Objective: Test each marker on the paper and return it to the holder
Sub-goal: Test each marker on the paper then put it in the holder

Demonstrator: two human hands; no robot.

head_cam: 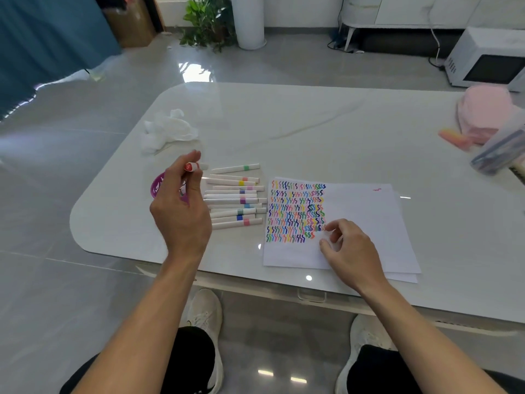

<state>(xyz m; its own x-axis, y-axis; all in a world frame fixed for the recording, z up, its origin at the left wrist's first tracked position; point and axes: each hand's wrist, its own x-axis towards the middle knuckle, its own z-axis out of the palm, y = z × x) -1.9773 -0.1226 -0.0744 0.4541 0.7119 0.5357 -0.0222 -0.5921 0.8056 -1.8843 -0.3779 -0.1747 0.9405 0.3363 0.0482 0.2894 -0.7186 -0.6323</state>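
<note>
The left grip clasps a red-banded marker above the purple holder near the left edge of the desk, seemingly to return it; the right grip, loose-fingered and apparently empty, rests on the paper, likely steadying it

Two bare forearms fill the lower half here, the left forearm at the lower left of the frame and the right forearm at the lower right, both uncovered right up to the left hand and the right hand. Along the bottom edge there's plain black clothing over the left leg and the right leg. And in the lower middle, a pair of white trainers with textured knit uppers and pale soles, left shoe and right shoe.
</note>
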